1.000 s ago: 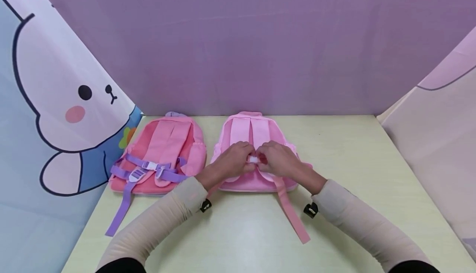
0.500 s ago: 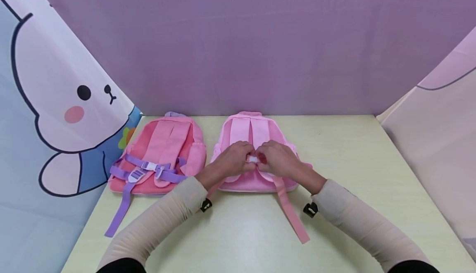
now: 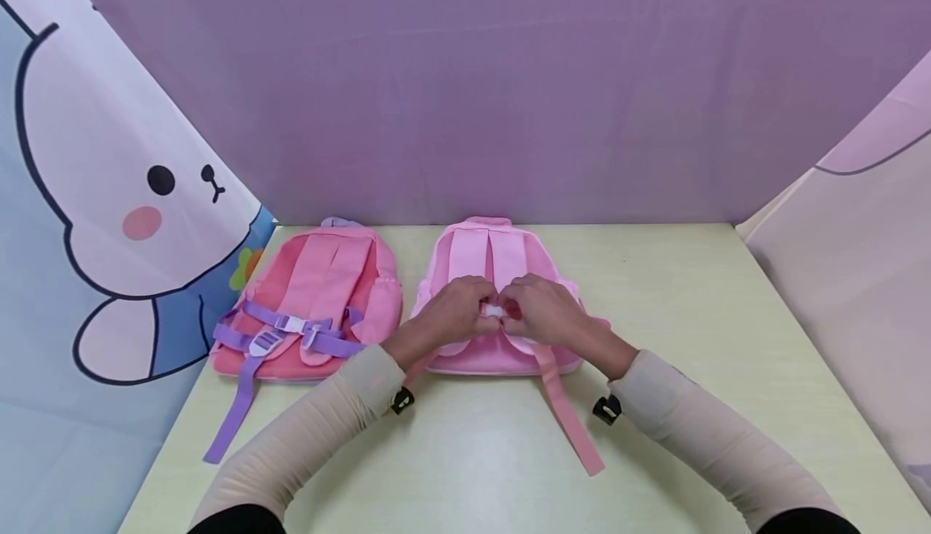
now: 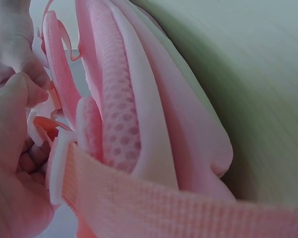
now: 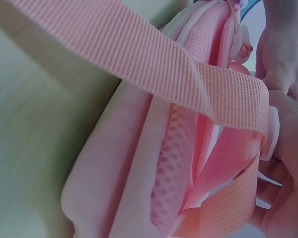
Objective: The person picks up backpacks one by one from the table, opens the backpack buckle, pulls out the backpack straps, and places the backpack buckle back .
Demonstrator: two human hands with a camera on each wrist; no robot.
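A light pink backpack [image 3: 471, 253] lies with its shoulder straps facing up in the middle of the table. Over its lower half, my left hand [image 3: 454, 308] and right hand [image 3: 545, 308] meet from either side, fingertips pinching the two ends of a small white buckle [image 3: 493, 311]. In the left wrist view, a white strap adjuster [image 4: 59, 161] with a peach webbing strap [image 4: 139, 203] sits beside the left palm. The right wrist view has another webbing strap [image 5: 233, 96] looping through a white slider [image 5: 271, 131] at the right hand. Curled fingers partly hide the buckle.
To the left lies a coral pink backpack [image 3: 330, 267] with purple straps, its white buckle [image 3: 294, 325] joined across the front. One purple strap end [image 3: 231, 437] trails toward the table's [image 3: 698, 316] near side. A purple backdrop [image 3: 465, 90] rises behind.
The head view has shifted very slightly. Both hands stay in the same place on the white buckle, and the backpacks have not moved.
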